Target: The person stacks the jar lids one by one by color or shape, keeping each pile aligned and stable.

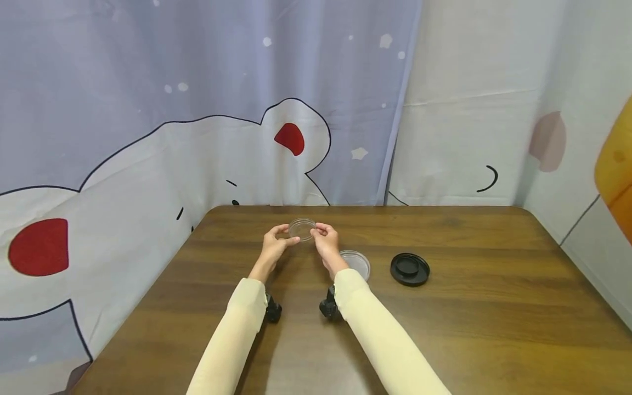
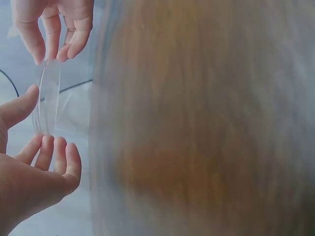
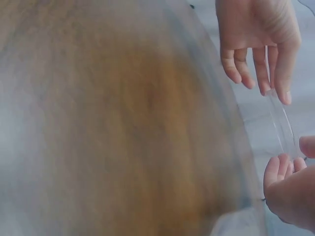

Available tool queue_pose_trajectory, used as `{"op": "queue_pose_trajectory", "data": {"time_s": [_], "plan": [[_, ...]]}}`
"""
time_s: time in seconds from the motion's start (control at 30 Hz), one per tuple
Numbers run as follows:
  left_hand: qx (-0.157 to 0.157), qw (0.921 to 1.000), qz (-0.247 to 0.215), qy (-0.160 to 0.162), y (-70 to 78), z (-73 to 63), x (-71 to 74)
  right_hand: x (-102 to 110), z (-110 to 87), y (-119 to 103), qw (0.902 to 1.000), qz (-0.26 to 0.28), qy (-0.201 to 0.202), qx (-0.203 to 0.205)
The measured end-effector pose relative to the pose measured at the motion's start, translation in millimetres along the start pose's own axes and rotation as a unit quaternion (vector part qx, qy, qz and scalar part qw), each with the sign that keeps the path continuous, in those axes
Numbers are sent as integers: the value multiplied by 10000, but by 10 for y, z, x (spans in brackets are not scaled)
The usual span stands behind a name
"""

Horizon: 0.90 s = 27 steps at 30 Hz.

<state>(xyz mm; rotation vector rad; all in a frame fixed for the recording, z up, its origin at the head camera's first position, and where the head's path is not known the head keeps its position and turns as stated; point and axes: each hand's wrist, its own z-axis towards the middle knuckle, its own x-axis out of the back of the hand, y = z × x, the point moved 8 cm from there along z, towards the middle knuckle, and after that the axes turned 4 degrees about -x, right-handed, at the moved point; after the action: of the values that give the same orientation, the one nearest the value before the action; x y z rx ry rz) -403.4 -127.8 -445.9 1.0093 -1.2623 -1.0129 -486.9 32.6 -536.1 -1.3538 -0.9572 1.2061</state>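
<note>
A clear, shallow petri dish is raised above the far part of the table, its rim gripped from both sides. On its left edge, my left hand holds it between thumb and fingertips. Opposite, my right hand pinches the right edge. The left wrist view shows the dish nearly edge-on, the left hand below it and the right hand above. From the right wrist, the dish appears as a thin tilted outline between the same hands.
A second clear round dish lies on the wooden table, partly hidden behind my right wrist. Farther right sits a black round piece with a raised ring in its middle. A patterned curtain hangs behind the table's far edge.
</note>
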Motion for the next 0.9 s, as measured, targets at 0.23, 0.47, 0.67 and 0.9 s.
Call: {"op": "queue_pose_trajectory", "data": {"time_s": [0.23,0.47,0.67,0.9], "plan": [[-168,9996,-205,8,121,28,-152,191,57,-222,9995,-4,-262,-184],[-547,9981,-300,-8,350,-51,-374,500,-517,-1054,9974,32,-283,-665],[-778,9955,-379,-374,587,-155,-705,873,-872,-1577,9924,11,-588,-1078],[-793,9935,-221,-787,715,-308,-1025,1259,-1000,-1556,9919,-360,-553,-1084]]}}
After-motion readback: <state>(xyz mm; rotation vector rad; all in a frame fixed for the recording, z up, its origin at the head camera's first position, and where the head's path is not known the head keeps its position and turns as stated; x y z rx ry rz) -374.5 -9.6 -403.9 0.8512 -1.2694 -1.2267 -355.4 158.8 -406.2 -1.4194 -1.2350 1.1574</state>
